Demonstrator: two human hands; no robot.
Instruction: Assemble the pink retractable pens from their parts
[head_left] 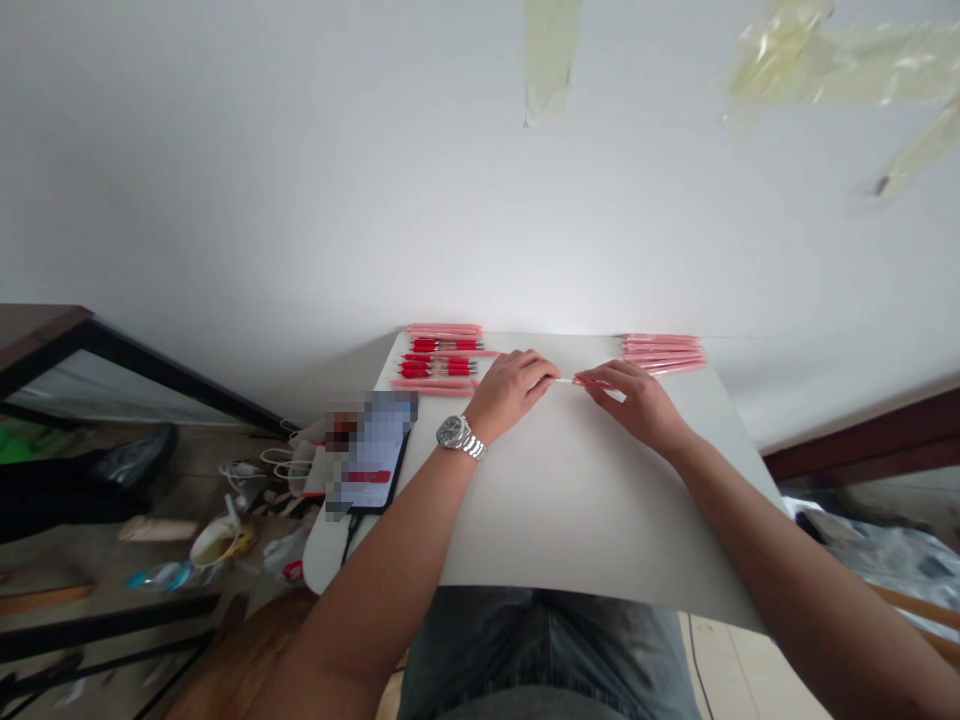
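Observation:
My left hand (517, 385), with a metal wristwatch (451, 431) on its wrist, pinches the white end of a thin white-and-pink stick (566, 380) above the table. The fingers of my right hand (630, 393) close on its pink end. What exactly the stick is, I cannot make out. Left of my left hand lie several red pens (442, 367) with dark ends. Slim pink sticks (444, 330) lie behind them, and more pink sticks (435, 386) lie in front. Beyond my right hand is a row of slim pink sticks (664, 350).
The white table (570, 500) stands against a white wall (480, 180). A phone (379, 450) with a cable lies at its left edge. A cup (215, 540), a bottle (161, 577) and cables crowd the floor on the left. Another person's shoe (135, 462) shows there. Plastic wrapping (892, 545) lies at right.

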